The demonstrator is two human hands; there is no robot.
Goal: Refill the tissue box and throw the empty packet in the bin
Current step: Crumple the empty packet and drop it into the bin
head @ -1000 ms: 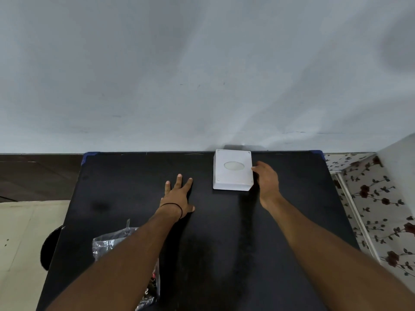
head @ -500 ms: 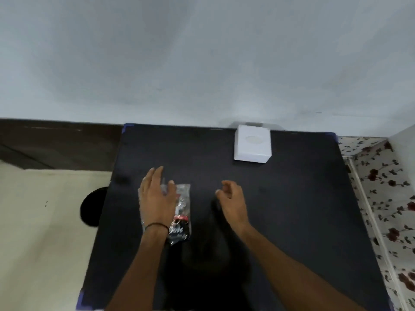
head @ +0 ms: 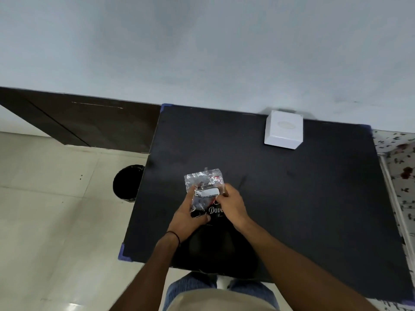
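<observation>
A crumpled clear plastic tissue packet [head: 204, 187] with dark print and a white label is lifted over the left part of the black table [head: 292, 198]. My left hand [head: 190, 217] grips its lower left side and my right hand [head: 231, 204] pinches its right edge. The white tissue box [head: 283, 130] stands at the table's far edge, against the wall, well away from both hands; its oval slot faces up. A black round bin [head: 126, 184] stands on the floor just left of the table.
A grey wall rises behind the table. A dark wooden panel [head: 89, 124] runs along the wall base at left. Pale floor tiles [head: 56, 209] lie left of the table. A floral-patterned surface [head: 402, 171] borders the table's right side.
Both hands left the box end of the table and came back to the packet. The left hand picked it up, the right hand joined it. The view swung left, showing the bin.
</observation>
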